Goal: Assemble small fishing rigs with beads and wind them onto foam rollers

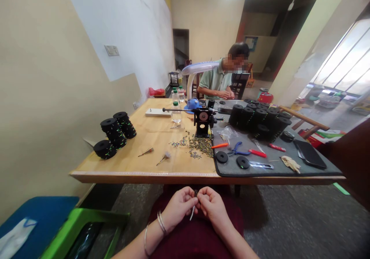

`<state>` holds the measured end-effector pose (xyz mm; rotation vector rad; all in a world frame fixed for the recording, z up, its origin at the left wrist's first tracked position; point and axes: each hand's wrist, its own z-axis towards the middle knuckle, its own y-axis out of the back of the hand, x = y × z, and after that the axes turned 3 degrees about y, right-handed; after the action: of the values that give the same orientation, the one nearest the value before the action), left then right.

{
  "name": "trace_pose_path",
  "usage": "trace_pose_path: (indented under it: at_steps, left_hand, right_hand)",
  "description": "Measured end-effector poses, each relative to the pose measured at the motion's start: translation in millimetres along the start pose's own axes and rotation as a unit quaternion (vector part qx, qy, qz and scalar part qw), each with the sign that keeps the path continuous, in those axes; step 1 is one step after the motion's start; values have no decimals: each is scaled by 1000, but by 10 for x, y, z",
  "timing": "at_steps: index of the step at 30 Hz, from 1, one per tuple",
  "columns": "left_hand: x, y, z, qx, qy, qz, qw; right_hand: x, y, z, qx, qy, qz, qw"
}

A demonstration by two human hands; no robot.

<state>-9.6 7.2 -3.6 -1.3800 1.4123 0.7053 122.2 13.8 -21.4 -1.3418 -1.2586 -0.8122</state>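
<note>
Below the table's front edge, over my lap, my left hand [185,202] and my right hand [210,203] meet with fingertips pinched together. Both close on one small piece; its dark top shows between the fingers, and a thin white end [192,213] hangs beneath them. Most of it is hidden, so I cannot tell its kind. On the wooden table [121,168] beyond lie two small thin-stemmed pieces, one with an orange-brown head [147,151] and one with a pale head [165,156]. Nearby spreads a pile of tiny dark and yellowish pieces [202,145].
A black hand-cranked machine [202,121] stands mid-table near a lamp [199,67] and bottles [176,114]. Black spools [110,133] are stacked left; more spools [260,118], blue pliers [239,149] and a phone [310,153] lie on a grey mat [277,170]. A person [219,78] sits opposite.
</note>
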Motion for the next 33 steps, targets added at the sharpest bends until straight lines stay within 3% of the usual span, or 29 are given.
trace_pose_path:
  at_steps: [7, 20, 33]
  left_hand:
    - [-12, 1, -5, 12, -2, -3, 1000]
    - [-1, 22, 16, -2, 30, -140, 990]
    - [39, 31, 53, -16, 32, -193, 981]
  right_hand:
    - [-6, 5, -6, -13, 10, -17, 1000]
    - [-28, 46, -22, -4, 35, -35, 999]
    - [-76, 66, -19, 18, 44, -48, 998]
